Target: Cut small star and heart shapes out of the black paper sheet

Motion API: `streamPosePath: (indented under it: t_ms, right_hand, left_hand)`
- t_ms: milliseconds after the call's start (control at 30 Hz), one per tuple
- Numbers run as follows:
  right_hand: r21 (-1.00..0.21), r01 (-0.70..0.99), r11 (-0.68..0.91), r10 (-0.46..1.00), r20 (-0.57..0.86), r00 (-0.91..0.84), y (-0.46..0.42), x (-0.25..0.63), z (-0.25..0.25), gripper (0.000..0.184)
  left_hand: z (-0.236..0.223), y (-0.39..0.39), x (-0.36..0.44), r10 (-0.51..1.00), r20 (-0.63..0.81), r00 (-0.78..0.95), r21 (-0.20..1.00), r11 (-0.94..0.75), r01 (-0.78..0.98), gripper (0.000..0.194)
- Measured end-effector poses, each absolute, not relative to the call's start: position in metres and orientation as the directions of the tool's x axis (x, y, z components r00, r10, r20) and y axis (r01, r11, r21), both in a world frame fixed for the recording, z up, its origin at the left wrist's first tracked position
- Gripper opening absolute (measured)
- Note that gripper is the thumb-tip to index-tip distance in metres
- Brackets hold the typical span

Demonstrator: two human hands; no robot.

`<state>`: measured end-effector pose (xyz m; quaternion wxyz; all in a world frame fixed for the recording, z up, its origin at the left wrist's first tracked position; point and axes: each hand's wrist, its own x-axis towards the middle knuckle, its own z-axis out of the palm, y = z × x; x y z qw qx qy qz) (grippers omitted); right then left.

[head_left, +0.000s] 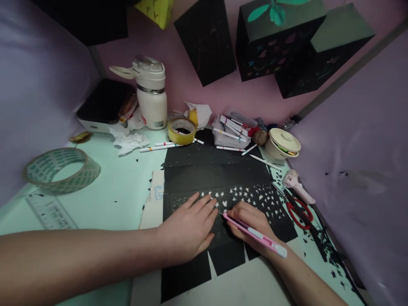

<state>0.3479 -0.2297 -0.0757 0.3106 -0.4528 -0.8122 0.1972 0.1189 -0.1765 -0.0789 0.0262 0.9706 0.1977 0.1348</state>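
Over a large, flat sheet of matte black paper [194, 176], the right hand [250, 216] grips a slim pink craft knife [251, 231], fingers closed around it, its blade tip at the paper. Just beside it, the left hand [188, 225] is spread palm down on the sheet, grasping nothing.

The sheet lies on a pale green tabletop [111, 199], partly over a whitish board [153, 212]. Creases cross it, and two narrow wedge-shaped gaps open at its near edge. Pale stars and a heart stand out beyond the hands, with small angular shapes toward its right side and fainter marks toward its left.

At the sheet's far edge, an open clear plastic box [223, 139] holds white markers with coloured bands [234, 127]; more markers lie around it. Beyond the sheet's far right corner is a cream lidded bowl [274, 149], with something green and yellow showing under its lid. A yellow tape roll [178, 138] is at the far left corner, and behind it a cream-white bottle [153, 106] stands upright; its contents are hidden. Right of the sheet are red-handled scissors [299, 214] and dark paper scraps; well to its left is a wide greenish tape roll [76, 176].
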Motion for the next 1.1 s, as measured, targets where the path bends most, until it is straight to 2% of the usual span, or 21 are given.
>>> streamPosePath:
  t_ms: [167,467,767,1100]
  right_hand:
    - [-0.646,0.587,0.489,0.871,0.318,-0.375,-0.2281,0.3477,-0.0747,0.011]
    - [-0.759,0.495,0.422,0.899,0.282,-0.335,-0.2276,0.3514,-0.0758,0.024]
    - [-0.769,0.474,0.429,0.892,0.277,-0.358,-0.2271,0.3521,-0.0727,0.023]
    - [-0.799,0.477,0.367,0.918,0.228,-0.326,-0.2273,0.3514,-0.0689,0.017]
  left_hand:
    - [-0.0801,-0.1773,0.1188,0.393,0.257,0.883,0.097,-0.919,0.381,0.046]
    - [-0.0787,-0.1781,0.1187,0.396,0.273,0.877,0.103,-0.918,0.383,0.045]
    - [-0.0784,-0.1761,0.1185,0.398,0.278,0.874,0.115,-0.918,0.381,0.045]
    - [-0.0776,-0.1764,0.1177,0.394,0.265,0.880,0.130,-0.919,0.373,0.045]
